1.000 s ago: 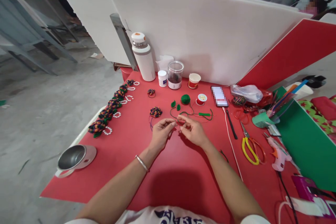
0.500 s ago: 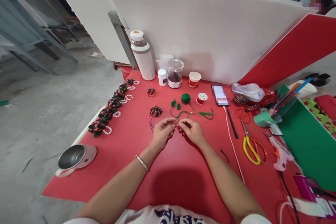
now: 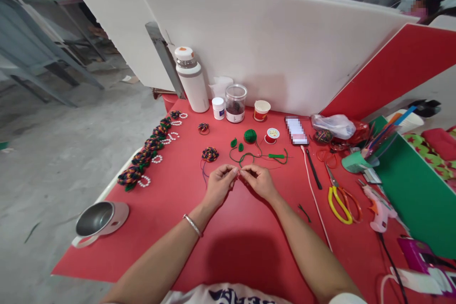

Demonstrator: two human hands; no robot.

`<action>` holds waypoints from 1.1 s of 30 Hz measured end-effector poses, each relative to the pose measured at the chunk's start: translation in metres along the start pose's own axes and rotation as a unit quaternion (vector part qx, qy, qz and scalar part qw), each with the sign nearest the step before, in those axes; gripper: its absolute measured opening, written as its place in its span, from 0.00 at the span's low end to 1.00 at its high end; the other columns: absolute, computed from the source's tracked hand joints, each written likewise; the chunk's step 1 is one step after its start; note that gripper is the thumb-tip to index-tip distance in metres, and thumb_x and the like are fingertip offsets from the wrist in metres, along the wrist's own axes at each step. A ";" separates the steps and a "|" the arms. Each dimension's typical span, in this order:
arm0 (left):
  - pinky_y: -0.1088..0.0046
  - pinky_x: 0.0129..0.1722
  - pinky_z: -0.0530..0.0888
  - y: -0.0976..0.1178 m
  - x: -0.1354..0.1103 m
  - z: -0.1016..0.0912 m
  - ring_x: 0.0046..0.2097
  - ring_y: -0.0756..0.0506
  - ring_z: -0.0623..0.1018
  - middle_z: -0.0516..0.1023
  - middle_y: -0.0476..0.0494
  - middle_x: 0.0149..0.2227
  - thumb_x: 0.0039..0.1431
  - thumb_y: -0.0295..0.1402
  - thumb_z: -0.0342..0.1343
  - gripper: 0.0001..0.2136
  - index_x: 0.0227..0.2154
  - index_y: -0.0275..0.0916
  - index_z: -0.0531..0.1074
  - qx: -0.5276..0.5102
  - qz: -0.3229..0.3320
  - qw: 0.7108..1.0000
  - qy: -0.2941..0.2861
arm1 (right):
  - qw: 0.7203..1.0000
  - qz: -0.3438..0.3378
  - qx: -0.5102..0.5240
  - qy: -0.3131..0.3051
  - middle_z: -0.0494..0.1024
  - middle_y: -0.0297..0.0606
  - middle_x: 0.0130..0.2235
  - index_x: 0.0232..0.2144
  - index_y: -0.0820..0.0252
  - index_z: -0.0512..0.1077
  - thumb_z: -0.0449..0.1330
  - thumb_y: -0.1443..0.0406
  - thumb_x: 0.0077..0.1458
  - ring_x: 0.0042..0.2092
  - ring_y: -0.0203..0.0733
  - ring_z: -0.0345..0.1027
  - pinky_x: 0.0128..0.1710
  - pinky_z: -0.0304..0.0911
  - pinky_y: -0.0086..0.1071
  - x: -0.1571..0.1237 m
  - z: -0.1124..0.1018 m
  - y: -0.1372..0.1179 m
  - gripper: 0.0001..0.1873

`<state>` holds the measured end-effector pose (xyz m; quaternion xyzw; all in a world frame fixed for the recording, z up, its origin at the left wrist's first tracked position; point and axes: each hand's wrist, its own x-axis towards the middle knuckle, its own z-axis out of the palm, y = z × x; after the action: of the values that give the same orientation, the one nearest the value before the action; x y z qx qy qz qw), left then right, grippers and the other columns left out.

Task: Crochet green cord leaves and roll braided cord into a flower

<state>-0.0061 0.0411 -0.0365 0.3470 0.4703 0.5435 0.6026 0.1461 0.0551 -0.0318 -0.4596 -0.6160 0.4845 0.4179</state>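
Note:
My left hand (image 3: pixel 221 184) and my right hand (image 3: pixel 258 180) meet fingertip to fingertip above the red tabletop, both in a pinch. Between them is what looks like a fine red thread, barely visible against the red surface. Just beyond the fingers lie a green yarn ball (image 3: pixel 250 136), its loose strand, and two small green crocheted leaves (image 3: pixel 233 143). A green-handled crochet hook (image 3: pixel 276 156) rests to their right, near a spool of red thread (image 3: pixel 272 135). Left of the leaves sits a multicoloured crocheted flower (image 3: pixel 210 154) with a trailing dark strand.
Crocheted flowers with white bead loops (image 3: pixel 144 181) line the left edge, above a steel-lined mug (image 3: pixel 119 216). A flask (image 3: pixel 193 85), clear jar (image 3: pixel 235 104) and paper cup (image 3: pixel 261 110) stand behind. Rightward are a phone (image 3: pixel 296 130), scissors (image 3: pixel 338 204) and a glue gun (image 3: pixel 380 211).
Both hands stay pinched together, with slight finger movement and the right fingertips a little nearer the left. The whole view has shifted slightly; the tabletop things stay in place.

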 end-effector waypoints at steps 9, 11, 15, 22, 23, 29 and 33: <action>0.81 0.17 0.59 0.002 0.000 0.002 0.18 0.57 0.63 0.72 0.52 0.22 0.48 0.44 0.69 0.16 0.32 0.36 0.77 -0.027 0.013 0.999 0.016 | 0.990 0.058 0.122 0.041 0.70 0.29 0.22 0.30 0.57 0.71 0.63 0.50 0.56 0.23 0.34 0.63 0.23 0.63 0.28 0.001 0.001 0.004 0.17; 0.79 0.21 0.66 0.004 -0.003 0.006 0.23 0.56 0.69 0.77 0.46 0.33 0.46 0.41 0.71 0.16 0.35 0.36 0.81 -0.001 0.033 0.999 -0.007 | 0.990 0.053 0.125 0.031 0.69 0.28 0.21 0.29 0.58 0.72 0.64 0.50 0.55 0.22 0.33 0.63 0.23 0.63 0.28 0.001 0.003 0.004 0.18; 0.79 0.20 0.66 0.007 -0.007 0.010 0.25 0.56 0.70 0.77 0.41 0.44 0.46 0.40 0.71 0.14 0.33 0.37 0.83 -0.017 0.030 0.999 -0.019 | 0.991 0.056 0.123 0.010 0.69 0.28 0.21 0.31 0.58 0.73 0.64 0.49 0.54 0.22 0.33 0.64 0.23 0.63 0.28 -0.002 0.007 0.001 0.18; 0.81 0.13 0.56 0.010 -0.011 0.006 0.14 0.57 0.57 0.65 0.57 0.16 0.53 0.43 0.66 0.17 0.40 0.36 0.78 -0.072 -0.025 0.995 -0.060 | 0.997 0.000 0.053 0.052 0.77 0.35 0.32 0.33 0.58 0.77 0.62 0.57 0.55 0.32 0.37 0.68 0.33 0.66 0.30 -0.014 0.004 -0.014 0.11; 0.80 0.13 0.57 0.009 -0.012 0.006 0.13 0.56 0.58 0.64 0.57 0.14 0.55 0.44 0.64 0.16 0.39 0.36 0.77 -0.052 -0.021 0.997 -0.060 | 0.996 -0.015 0.028 0.083 0.77 0.36 0.33 0.33 0.58 0.77 0.63 0.58 0.54 0.32 0.36 0.67 0.33 0.65 0.30 -0.016 0.003 -0.016 0.10; 0.76 0.27 0.71 0.003 -0.017 0.008 0.26 0.50 0.74 0.78 0.46 0.25 0.52 0.34 0.62 0.05 0.29 0.37 0.80 0.147 0.113 0.982 -0.030 | 0.991 -0.051 -0.027 0.119 0.75 0.37 0.38 0.39 0.57 0.80 0.68 0.59 0.51 0.28 0.33 0.61 0.28 0.62 0.29 -0.028 0.006 -0.022 0.13; 0.76 0.28 0.71 0.002 -0.019 0.008 0.27 0.49 0.74 0.77 0.47 0.25 0.54 0.31 0.59 0.06 0.29 0.38 0.81 0.224 0.147 0.962 -0.056 | 0.983 -0.075 -0.052 0.158 0.75 0.36 0.31 0.32 0.58 0.81 0.63 0.62 0.57 0.32 0.37 0.67 0.33 0.62 0.30 -0.032 0.009 -0.017 0.08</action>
<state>0.0013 0.0230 -0.0287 0.5681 0.4897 0.4864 0.4481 0.1422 0.0204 -0.0194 -0.5041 -0.5992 0.3401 0.5207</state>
